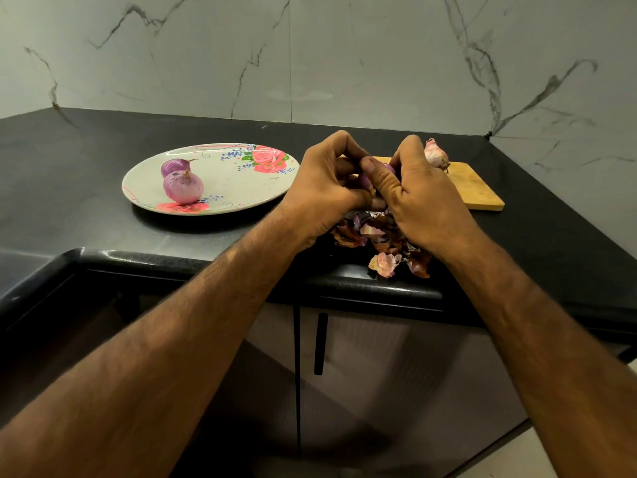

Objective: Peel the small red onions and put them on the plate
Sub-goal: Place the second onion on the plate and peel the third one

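Observation:
Both hands meet above the counter around one small red onion (365, 179), of which only slivers of purple show between the fingers. My left hand (327, 182) cups it from the left and my right hand (418, 194) grips it from the right, thumb across the top. Two peeled purple onions (182, 186) sit on the left part of the floral white plate (227, 188), left of my hands. An unpeeled onion (436, 155) lies on the wooden board (477, 188) behind my right hand.
A heap of dry onion skins (379, 243) lies under my hands, reaching the black counter's front edge (206, 262). A marble wall rises behind. Cabinet doors with a black handle (320, 343) are below the counter.

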